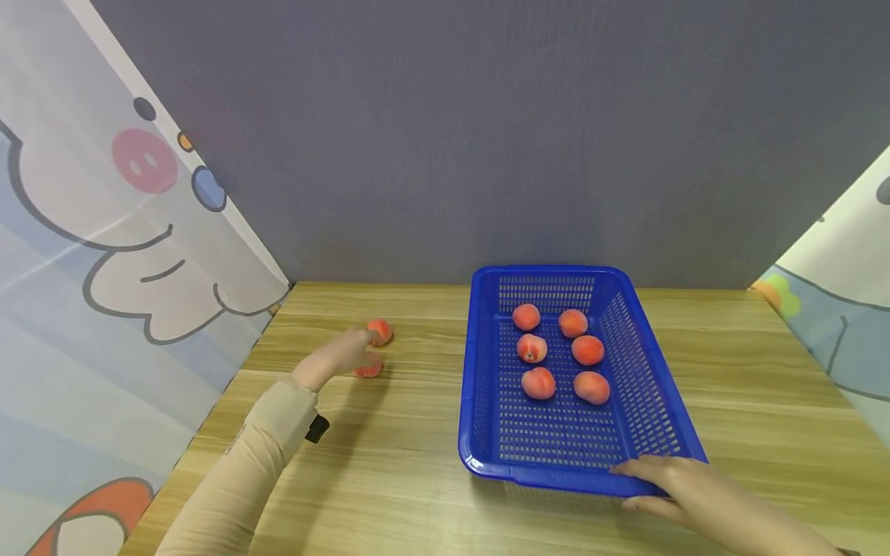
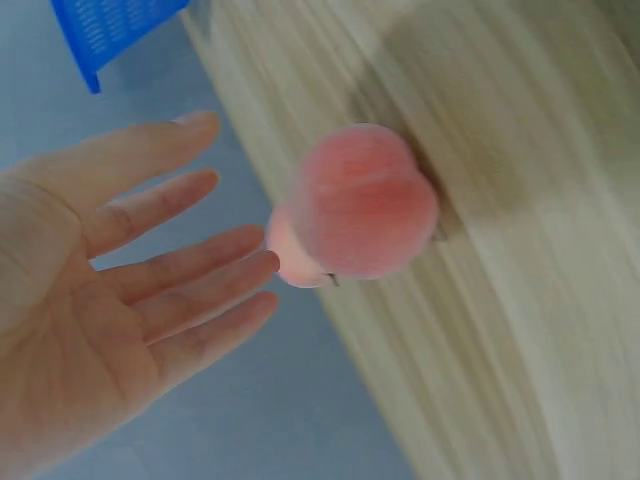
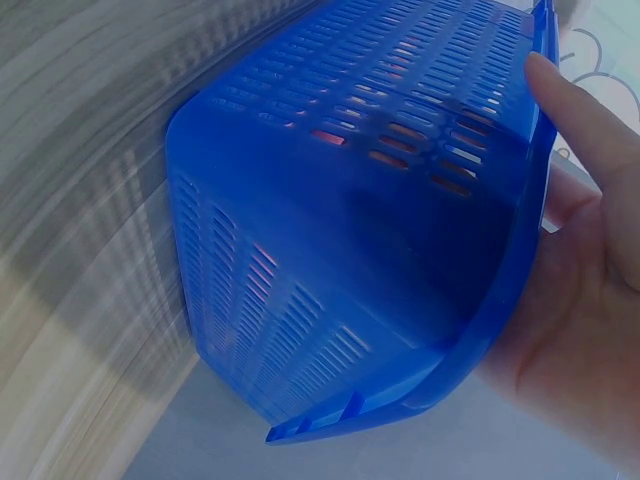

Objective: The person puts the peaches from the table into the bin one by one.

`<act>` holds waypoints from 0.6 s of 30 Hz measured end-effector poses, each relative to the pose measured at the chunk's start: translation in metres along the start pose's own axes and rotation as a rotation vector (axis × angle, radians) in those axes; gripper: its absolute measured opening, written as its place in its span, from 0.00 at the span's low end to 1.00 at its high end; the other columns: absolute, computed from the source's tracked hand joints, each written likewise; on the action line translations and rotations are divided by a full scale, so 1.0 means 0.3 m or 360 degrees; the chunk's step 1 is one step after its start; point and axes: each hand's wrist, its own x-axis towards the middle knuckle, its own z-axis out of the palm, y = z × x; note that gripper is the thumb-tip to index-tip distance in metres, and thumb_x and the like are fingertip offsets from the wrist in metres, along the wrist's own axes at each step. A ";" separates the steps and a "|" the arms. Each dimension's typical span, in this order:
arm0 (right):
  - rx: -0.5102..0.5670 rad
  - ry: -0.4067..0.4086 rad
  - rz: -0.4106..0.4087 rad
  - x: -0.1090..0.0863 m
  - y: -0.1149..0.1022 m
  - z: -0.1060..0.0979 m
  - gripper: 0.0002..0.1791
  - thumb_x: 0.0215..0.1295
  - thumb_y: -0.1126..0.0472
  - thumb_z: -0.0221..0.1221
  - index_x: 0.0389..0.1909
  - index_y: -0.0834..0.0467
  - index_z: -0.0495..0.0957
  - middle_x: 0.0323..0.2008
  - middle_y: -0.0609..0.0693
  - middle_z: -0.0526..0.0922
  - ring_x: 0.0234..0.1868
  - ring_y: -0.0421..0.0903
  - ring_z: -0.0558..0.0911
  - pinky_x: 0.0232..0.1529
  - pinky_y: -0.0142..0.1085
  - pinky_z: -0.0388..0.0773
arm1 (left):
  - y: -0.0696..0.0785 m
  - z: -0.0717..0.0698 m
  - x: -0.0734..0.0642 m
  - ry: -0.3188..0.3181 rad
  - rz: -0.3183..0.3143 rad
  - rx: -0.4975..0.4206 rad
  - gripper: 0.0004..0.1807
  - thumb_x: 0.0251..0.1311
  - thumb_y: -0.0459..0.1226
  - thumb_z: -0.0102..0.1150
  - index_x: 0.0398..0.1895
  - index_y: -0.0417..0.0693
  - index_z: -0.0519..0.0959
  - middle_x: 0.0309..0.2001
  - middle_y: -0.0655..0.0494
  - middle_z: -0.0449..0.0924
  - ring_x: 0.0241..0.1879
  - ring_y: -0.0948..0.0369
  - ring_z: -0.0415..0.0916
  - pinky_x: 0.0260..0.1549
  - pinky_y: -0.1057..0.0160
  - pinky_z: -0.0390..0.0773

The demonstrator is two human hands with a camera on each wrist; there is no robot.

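Note:
My left hand (image 1: pixel 339 354) reaches over the left part of the table, its fingers extended and apart with nothing held. By its fingertips lie two pinkish-red peaches, a farther one (image 1: pixel 382 330) and a nearer one (image 1: pixel 368 367) partly covered by the hand. In the left wrist view the front peach (image 2: pixel 368 205) overlaps the other. At the near right corner of a blue perforated plastic basket (image 1: pixel 467 371), my right hand (image 1: pixel 677 488) grips the rim between thumb and fingers. Inside the basket, several peaches (image 1: pixel 588 350) lie in two rough columns toward the back and middle.
The wood-grain table (image 1: pixel 410 448) backs onto a dark grey panel (image 1: pixel 431 147). Cartoon-printed curtains (image 1: pixel 62 309) flank it on the left and right. A small black object (image 1: pixel 317 428) sits at the left sleeve's cuff.

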 end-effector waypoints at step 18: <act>0.0060 -0.0052 0.0026 0.002 -0.004 -0.009 0.17 0.57 0.49 0.55 0.41 0.55 0.77 0.35 0.45 0.81 0.35 0.39 0.79 0.30 0.37 0.77 | -0.086 0.082 0.031 0.0123 0.0088 0.0114 0.13 0.42 0.26 0.59 0.36 0.34 0.76 0.34 0.47 0.76 0.33 0.54 0.72 0.33 0.57 0.72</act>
